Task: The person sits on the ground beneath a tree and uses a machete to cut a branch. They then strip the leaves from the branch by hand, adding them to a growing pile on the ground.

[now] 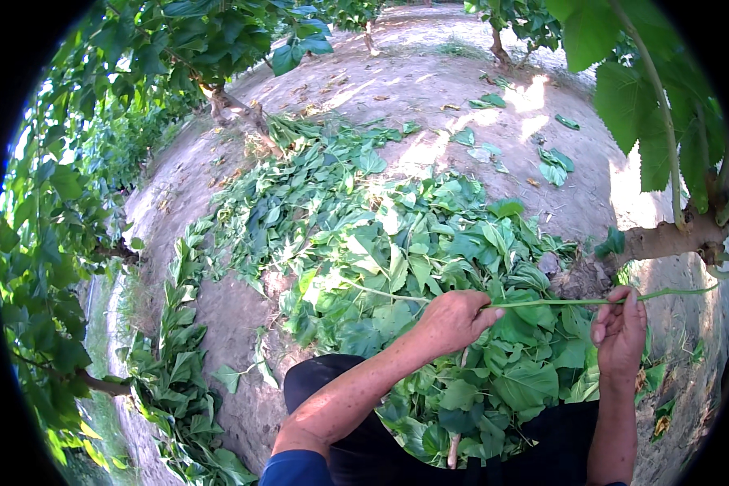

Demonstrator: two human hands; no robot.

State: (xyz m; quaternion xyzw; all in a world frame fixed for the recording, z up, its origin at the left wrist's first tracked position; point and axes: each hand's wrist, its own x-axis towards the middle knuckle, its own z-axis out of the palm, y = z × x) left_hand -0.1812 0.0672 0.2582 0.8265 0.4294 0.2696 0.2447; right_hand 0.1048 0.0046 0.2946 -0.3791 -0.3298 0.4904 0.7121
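A long, thin green stem (547,303) stretches sideways across both hands, bare of leaves between them. My left hand (460,318) is closed round it, and the stem's leafy end (364,288) runs on to the left. On the right, my right hand (620,324) pinches the stem between thumb and fingertips, its other fingers curled. Past that hand the stem tapers to a thin end at the far right. Beneath my hands lies a broad pile of green leaves (462,251), some of it between my dark-clothed legs.
A cut tree trunk (660,240) with large hanging leaves (628,101) stands close on the right. Another leafy tree has its trunk (239,109) at the upper left. A row of leafy cuttings (182,348) lines the left. Loose leaves (555,166) lie scattered on bare soil (239,316).
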